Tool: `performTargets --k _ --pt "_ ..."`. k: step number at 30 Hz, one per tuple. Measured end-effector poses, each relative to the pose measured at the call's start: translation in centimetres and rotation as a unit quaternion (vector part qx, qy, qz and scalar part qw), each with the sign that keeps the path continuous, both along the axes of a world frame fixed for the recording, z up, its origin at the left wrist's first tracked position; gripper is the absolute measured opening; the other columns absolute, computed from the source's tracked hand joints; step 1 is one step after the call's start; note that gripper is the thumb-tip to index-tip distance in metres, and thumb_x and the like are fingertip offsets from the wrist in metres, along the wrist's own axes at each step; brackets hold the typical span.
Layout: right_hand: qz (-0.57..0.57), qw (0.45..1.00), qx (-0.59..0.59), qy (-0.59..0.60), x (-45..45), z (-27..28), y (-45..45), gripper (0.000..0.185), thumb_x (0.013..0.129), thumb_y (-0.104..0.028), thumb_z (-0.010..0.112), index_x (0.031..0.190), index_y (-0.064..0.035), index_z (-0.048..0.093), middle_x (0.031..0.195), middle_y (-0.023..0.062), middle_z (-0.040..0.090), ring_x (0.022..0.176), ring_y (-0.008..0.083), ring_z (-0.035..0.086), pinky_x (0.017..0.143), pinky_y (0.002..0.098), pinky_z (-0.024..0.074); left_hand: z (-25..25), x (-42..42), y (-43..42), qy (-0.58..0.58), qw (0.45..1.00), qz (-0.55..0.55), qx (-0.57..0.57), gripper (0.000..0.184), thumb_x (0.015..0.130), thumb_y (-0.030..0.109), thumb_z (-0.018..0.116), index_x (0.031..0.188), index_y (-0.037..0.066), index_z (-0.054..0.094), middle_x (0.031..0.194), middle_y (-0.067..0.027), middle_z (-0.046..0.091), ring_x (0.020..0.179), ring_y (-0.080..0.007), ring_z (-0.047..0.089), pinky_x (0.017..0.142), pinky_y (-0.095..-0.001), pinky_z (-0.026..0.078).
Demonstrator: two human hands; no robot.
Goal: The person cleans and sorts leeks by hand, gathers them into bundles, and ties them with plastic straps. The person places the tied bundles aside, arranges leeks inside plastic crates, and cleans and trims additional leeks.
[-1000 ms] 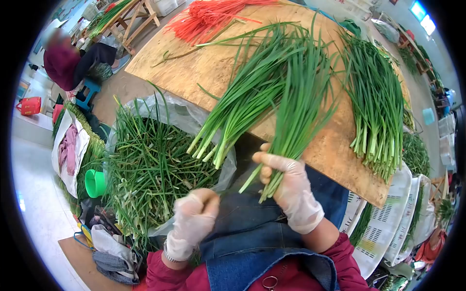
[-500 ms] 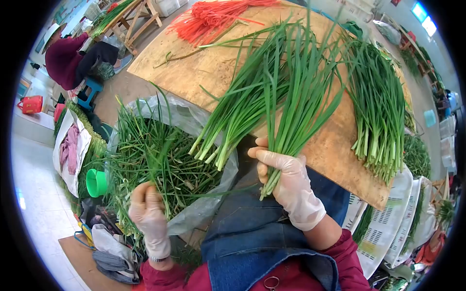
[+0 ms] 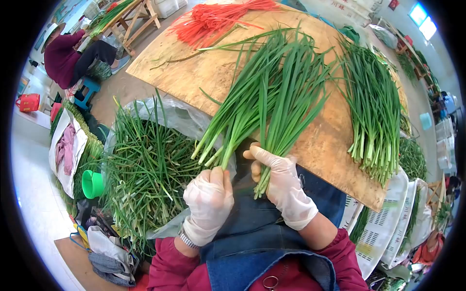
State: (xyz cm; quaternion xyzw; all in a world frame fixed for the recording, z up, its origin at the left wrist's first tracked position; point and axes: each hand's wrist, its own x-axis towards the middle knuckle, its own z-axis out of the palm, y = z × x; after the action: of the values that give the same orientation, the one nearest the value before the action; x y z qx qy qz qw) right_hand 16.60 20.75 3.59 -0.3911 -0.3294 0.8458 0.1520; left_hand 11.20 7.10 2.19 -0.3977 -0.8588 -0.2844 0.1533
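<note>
My right hand point(image 3: 287, 190), in a thin whitish glove, is closed around a bunch of garlic chives point(image 3: 290, 104), its cut ends sticking out below the fingers and its leaves lying over the board. Beside it, my gloved left hand point(image 3: 209, 202) pinches stem ends at the lower edge of a loose pile of garlic chives point(image 3: 238, 109). How many stems the left fingers hold is hidden. On the right of the wooden board point(image 3: 170, 80) lies a thick heap of garlic chives point(image 3: 371, 106) with its pale ends towards me.
Red ties point(image 3: 213, 22) lie at the board's far edge. Left of my lap stands a clear plastic bag point(image 3: 187, 116) full of loose leaves and scraps. A green cup point(image 3: 92, 184) is beyond it. White crates point(image 3: 383, 228) stand at right. Another person point(image 3: 63, 58) sits far left.
My left hand has moved right from over the bag of scraps to the pile on the board, and its fingers have closed on stems. The right hand keeps its bunch, now slightly lower.
</note>
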Motion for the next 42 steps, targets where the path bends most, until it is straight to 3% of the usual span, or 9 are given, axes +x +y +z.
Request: performTargets --k 5,10,13,16,20,24,28,31,42 --pt "0.040 0.999 0.027 -0.020 -0.2 0.2 -0.3 0.012 0.076 -0.009 0.069 0.080 0.0007 0.064 0.054 0.0041 0.055 0.041 0.0115 0.046 0.040 0.0237 0.0343 0.8 2.0 0.2 0.050 0.993 -0.103 0.040 0.020 0.067 0.003 0.071 0.084 0.003 0.059 0.066 -0.0086 0.055 0.052 -0.0238 0.054 0.048 -0.0329 0.043" --pt "0.047 0.999 0.006 0.003 0.4 -0.2 0.8 0.018 0.073 -0.003 0.067 0.090 0.0023 0.061 0.061 0.0071 0.059 0.042 0.0104 0.047 0.039 0.0230 0.0348 0.7 0.7 -0.5 -0.115 0.973 -0.157 0.124 0.016 0.071 0.004 0.070 0.085 0.002 0.063 0.073 -0.0105 0.060 0.059 -0.0249 0.058 0.053 -0.0313 0.046" --pt "0.043 0.997 -0.033 0.051 1.1 -0.6 1.3 0.027 0.075 -0.003 0.066 0.099 0.0030 0.058 0.071 0.0094 0.063 0.047 0.0098 0.051 0.041 0.0223 0.0377 1.5 -1.4 -0.1 -0.141 0.983 0.041 0.111 0.015 0.076 0.012 0.068 0.086 0.002 0.062 0.071 -0.0141 0.062 0.061 -0.0293 0.060 0.055 -0.0335 0.048" --pt "0.051 0.995 -0.047 0.070 1.8 -0.5 1.5 0.025 0.076 -0.004 0.065 0.099 0.0028 0.058 0.075 0.0103 0.063 0.054 0.0116 0.055 0.047 0.0234 0.0435 0.3 -3.2 0.9 -0.178 0.983 0.034 -0.005 0.015 0.079 0.012 0.064 0.089 0.000 0.063 0.070 -0.0158 0.062 0.061 -0.0294 0.060 0.055 -0.0314 0.047" --pt "0.016 0.998 -0.056 0.039 1.5 0.0 1.2 0.022 0.077 -0.006 0.067 0.096 0.0026 0.060 0.074 0.0096 0.063 0.058 0.0145 0.060 0.051 0.0269 0.0505 -0.9 -3.6 2.3 -0.488 0.856 0.051 0.164 0.017 0.081 0.009 0.063 0.093 -0.004 0.062 0.072 -0.0100 0.064 0.061 -0.0138 0.058 0.057 -0.0249 0.044" --pt "0.025 0.999 -0.023 -0.004 1.2 0.5 0.9 0.018 0.077 -0.007 0.069 0.091 0.0023 0.061 0.073 0.0084 0.063 0.059 0.0160 0.061 0.049 0.0281 0.0519 1.6 -2.0 2.1 -0.600 0.758 0.066 0.247 0.017 0.081 0.004 0.063 0.096 -0.006 0.061 0.080 -0.0056 0.063 0.065 -0.0085 0.055 0.057 -0.0216 0.044" --pt "0.026 1.000 0.003 -0.002 0.9 0.4 0.2 0.012 0.077 -0.009 0.069 0.079 -0.0001 0.062 0.061 0.0057 0.059 0.047 0.0142 0.055 0.041 0.0248 0.0444 1.6 0.6 2.3 -0.546 0.798 -0.014 0.253 0.017 0.078 0.001 0.066 0.093 -0.004 0.062 0.075 -0.0024 0.062 0.063 -0.0066 0.054 0.054 -0.0184 0.043" --pt "0.032 0.999 -0.004 -0.011 0.9 0.7 0.3 0.010 0.078 -0.009 0.068 0.075 -0.0015 0.061 0.054 0.0037 0.054 0.040 0.0116 0.048 0.039 0.0231 0.0385 2.3 1.0 2.7 -0.678 0.662 -0.032 0.317 0.012 0.080 0.004 0.065 0.088 -0.003 0.062 0.069 -0.0038 0.062 0.050 -0.0054 0.049 0.044 -0.0183 0.037" --pt "0.024 0.998 -0.046 0.032 1.6 -1.1 0.8 0.009 0.076 -0.005 0.069 0.075 0.0004 0.061 0.052 0.0046 0.055 0.039 0.0131 0.048 0.038 0.0235 0.0376 3.1 -0.4 2.8 -0.716 0.668 0.011 0.203 0.018 0.086 0.018 0.058 0.080 0.001 0.061 0.057 -0.0009 0.053 0.038 -0.0054 0.039 0.035 -0.0191 0.025"
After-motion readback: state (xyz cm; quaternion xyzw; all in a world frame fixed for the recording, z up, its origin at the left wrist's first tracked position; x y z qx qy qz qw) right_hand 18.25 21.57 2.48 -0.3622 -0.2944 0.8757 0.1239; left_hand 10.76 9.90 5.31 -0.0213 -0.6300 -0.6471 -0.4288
